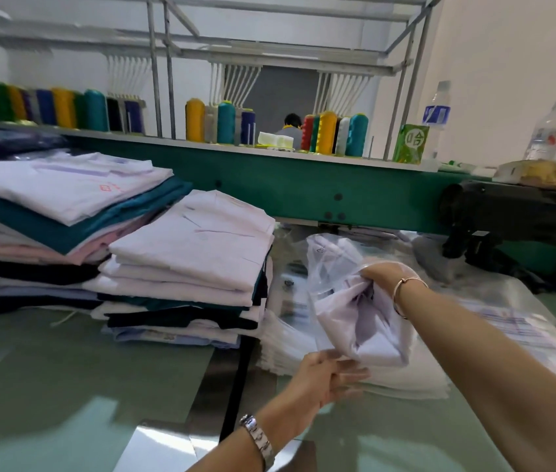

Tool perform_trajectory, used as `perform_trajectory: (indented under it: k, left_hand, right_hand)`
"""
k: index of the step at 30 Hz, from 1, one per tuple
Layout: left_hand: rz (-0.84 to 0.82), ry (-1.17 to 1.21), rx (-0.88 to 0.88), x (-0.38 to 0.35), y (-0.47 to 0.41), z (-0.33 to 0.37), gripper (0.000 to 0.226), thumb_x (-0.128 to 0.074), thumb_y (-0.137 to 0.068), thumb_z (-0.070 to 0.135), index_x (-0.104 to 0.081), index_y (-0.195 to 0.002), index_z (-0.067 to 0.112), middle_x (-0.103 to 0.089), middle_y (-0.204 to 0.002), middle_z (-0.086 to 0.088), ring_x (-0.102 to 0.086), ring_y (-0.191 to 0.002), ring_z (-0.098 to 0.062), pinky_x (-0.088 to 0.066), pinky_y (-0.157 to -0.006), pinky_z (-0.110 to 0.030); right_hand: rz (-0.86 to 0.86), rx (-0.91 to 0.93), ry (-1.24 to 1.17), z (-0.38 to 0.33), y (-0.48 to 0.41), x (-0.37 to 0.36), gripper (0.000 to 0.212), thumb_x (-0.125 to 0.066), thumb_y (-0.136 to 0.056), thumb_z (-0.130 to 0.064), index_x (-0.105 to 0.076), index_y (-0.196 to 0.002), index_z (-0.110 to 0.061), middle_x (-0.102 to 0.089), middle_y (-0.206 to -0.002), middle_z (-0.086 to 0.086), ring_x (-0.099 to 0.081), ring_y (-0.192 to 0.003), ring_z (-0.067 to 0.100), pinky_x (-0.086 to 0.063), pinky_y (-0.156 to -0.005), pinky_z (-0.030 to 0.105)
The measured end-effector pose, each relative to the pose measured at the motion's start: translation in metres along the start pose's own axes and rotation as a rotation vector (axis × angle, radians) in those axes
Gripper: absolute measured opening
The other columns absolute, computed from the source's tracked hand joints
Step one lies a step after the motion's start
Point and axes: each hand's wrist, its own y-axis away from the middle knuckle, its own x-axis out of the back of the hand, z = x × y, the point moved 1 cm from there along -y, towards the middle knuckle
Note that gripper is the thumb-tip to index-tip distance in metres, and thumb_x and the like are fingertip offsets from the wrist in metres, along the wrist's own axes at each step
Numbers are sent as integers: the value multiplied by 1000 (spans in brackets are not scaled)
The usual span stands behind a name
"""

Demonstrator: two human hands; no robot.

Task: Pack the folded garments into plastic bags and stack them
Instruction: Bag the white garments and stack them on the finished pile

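A folded white garment sits partly inside a clear plastic bag above a flat pile of empty bags. My right hand, reaching inside the bag, grips the garment's upper end. My left hand pinches the bag's lower edge by the garment. To the left, a stack of folded white and dark garments rests on the table. A taller stack of white, teal and pink garments stands behind it.
A green machine beam runs across the back with several thread cones on its shelf. A black machine head hangs at right. Water bottles and a green carton stand far right. A person sits behind the beam.
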Motion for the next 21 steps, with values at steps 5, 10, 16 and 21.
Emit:
perform_trajectory:
  k: [5, 10, 16, 21]
  left_hand:
    - [50, -73, 43, 9, 2, 8, 25, -39, -101, 4, -56, -116, -6, -69, -113, -21, -71, -93, -31, -60, -73, -38]
    - [358, -547, -263, 39, 8, 38, 37, -57, -96, 40, -42, -120, 17, -72, -85, -7, -69, -54, -22, -52, -44, -30]
    - [526, -1208, -773, 54, 14, 47, 67, -59, -93, 25, -26, -150, 38, -61, -72, 8, -57, -57, -6, -50, -55, -21]
    - [546, -1339, -788, 59, 23, 42, 29, -51, -97, 19, -62, -123, 23, -66, -79, 3, -61, -67, -14, -52, -65, -28]
  right_hand:
    - [-94, 97, 171, -9, -15, -14, 30, -41, -99, -28, -61, -114, -12, -62, -108, 17, -53, -105, 19, -41, -96, 24]
    - [-55, 215, 518, -20, -6, -7, 34, -63, -68, -41, -54, -96, -23, -65, -114, 13, -56, -97, 26, -35, -79, 28]
    - [30, 227, 228, -13, -6, -41, 70, -54, -72, -68, -59, -123, -21, -63, -117, 12, -65, -96, 30, -52, -78, 38]
    - [76, 453, 423, -22, -19, -102, 62, -17, -96, -65, -41, -137, -25, -53, -129, 13, -44, -123, 35, -27, -108, 49]
